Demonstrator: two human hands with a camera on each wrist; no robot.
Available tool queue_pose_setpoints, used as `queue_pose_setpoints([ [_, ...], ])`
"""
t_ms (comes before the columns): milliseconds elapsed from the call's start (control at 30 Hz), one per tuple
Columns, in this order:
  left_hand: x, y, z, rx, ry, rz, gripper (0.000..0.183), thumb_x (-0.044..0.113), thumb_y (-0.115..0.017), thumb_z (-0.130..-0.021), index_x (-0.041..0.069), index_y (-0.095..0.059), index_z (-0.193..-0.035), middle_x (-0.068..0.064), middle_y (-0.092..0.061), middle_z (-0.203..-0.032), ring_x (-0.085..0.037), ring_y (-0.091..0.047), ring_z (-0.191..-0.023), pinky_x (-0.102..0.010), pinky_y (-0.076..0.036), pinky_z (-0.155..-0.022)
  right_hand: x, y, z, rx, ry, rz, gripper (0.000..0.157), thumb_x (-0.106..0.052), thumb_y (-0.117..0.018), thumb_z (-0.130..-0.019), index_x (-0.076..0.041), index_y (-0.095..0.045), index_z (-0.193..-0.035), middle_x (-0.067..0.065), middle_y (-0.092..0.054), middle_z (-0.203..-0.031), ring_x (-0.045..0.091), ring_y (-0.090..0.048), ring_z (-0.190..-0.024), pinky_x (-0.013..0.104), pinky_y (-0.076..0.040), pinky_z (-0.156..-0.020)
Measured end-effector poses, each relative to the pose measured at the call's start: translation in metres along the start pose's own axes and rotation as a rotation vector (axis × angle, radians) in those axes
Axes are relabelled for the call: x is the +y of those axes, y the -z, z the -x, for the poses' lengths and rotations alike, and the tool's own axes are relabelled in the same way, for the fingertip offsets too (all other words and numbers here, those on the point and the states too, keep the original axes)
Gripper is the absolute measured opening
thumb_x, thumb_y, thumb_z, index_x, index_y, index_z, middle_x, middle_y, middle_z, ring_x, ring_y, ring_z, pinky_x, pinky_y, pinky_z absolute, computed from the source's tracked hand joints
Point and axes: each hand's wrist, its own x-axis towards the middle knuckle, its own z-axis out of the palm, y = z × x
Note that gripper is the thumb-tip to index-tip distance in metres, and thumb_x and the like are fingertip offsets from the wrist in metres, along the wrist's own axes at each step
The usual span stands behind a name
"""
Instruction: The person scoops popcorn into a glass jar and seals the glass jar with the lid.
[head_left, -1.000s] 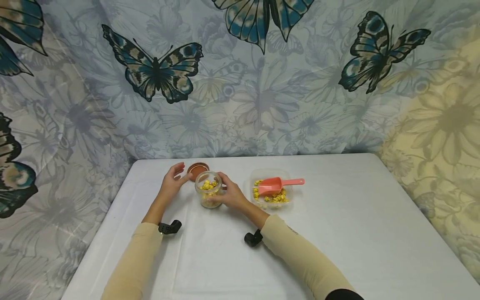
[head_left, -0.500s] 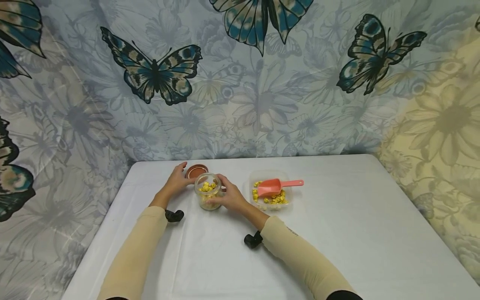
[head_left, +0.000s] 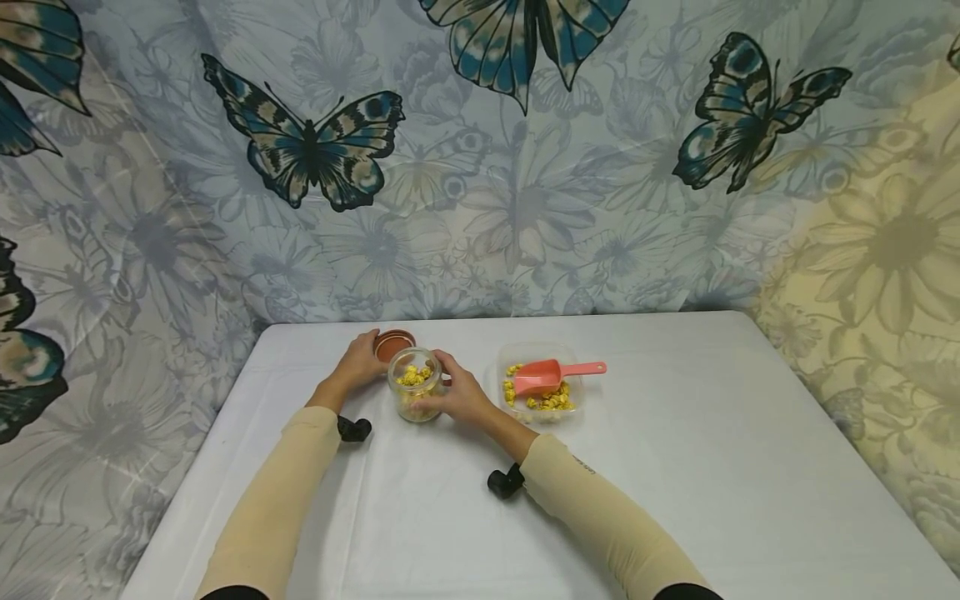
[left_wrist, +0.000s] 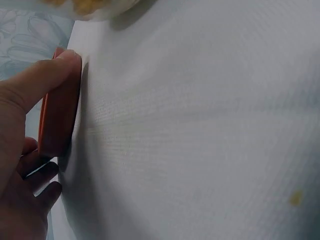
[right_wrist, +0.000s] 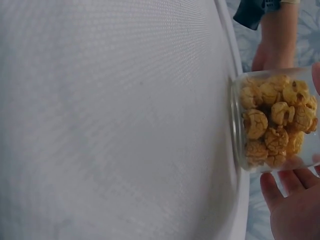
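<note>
A round glass jar (head_left: 406, 407) of yellow caramel popcorn (right_wrist: 280, 117) stands without a lid on the white table. My right hand (head_left: 467, 396) grips its right side, thumb toward me and fingers on the far side. Behind and left of the jar lies a reddish-brown jar lid (head_left: 393, 343), its inside facing up. My left hand (head_left: 360, 363) holds this lid by the edge. In the left wrist view the thumb presses on one side of the lid's rim, and fingertips touch the opposite side.
To the right of the jar sits a clear plastic container (head_left: 525, 347) holding more popcorn. A pink scoop (head_left: 542, 377) rests in it, handle sticking out rightward. A yellow crumb (left_wrist: 296, 198) lies on the white tablecloth (head_left: 675, 450). Butterfly-print fabric (head_left: 525, 250) hangs behind the table.
My left hand has reached forward and right, from beside the lid onto its edge, and now grips it. The right hand keeps its hold on the jar in the same place.
</note>
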Motion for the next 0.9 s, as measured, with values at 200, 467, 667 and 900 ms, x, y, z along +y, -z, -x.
queue_pose_setpoints([
  [200,-0.001,0.0,0.002,-0.005,-0.007,0.008,0.091,0.042,-0.07,-0.074,-0.001,-0.024,-0.141,-0.024,-0.033,-0.14,-0.039,-0.031,-0.129,-0.051,-0.031,-0.105,-0.006,0.002,0.003,-0.001,-0.007,0.008,0.081,-0.015,-0.076,-0.072,-0.005,-0.03,-0.138,0.018,-0.045,-0.134,0.029,-0.043,-0.124,0.044,-0.042,-0.098],
  [467,-0.004,0.005,0.007,0.017,-0.044,0.026,0.088,0.043,-0.071,-0.071,-0.003,-0.031,-0.136,-0.024,-0.039,-0.134,-0.039,-0.038,-0.124,-0.05,-0.035,-0.102,0.026,-0.006,-0.011,0.018,-0.023,0.021,0.087,-0.03,-0.079,-0.067,-0.02,-0.031,-0.139,0.004,-0.046,-0.135,0.018,-0.043,-0.125,0.039,-0.042,-0.099],
  [667,-0.011,0.005,0.014,0.025,-0.056,0.061,0.086,0.043,-0.07,-0.071,-0.001,-0.032,-0.135,-0.022,-0.039,-0.134,-0.037,-0.038,-0.123,-0.05,-0.036,-0.102,0.026,-0.005,-0.011,0.014,0.001,0.025,0.085,-0.031,-0.08,-0.066,-0.018,-0.035,-0.137,0.005,-0.043,-0.138,0.018,-0.041,-0.126,0.039,-0.042,-0.099],
  [900,-0.015,0.009,0.031,0.035,-0.089,0.118,0.083,0.036,-0.072,-0.069,-0.001,-0.035,-0.134,-0.022,-0.042,-0.131,-0.037,-0.04,-0.12,-0.05,-0.039,-0.097,0.026,-0.005,-0.011,0.0,0.008,0.019,0.085,-0.032,-0.079,-0.067,-0.017,-0.034,-0.138,0.007,-0.042,-0.139,0.018,-0.04,-0.128,0.039,-0.041,-0.099],
])
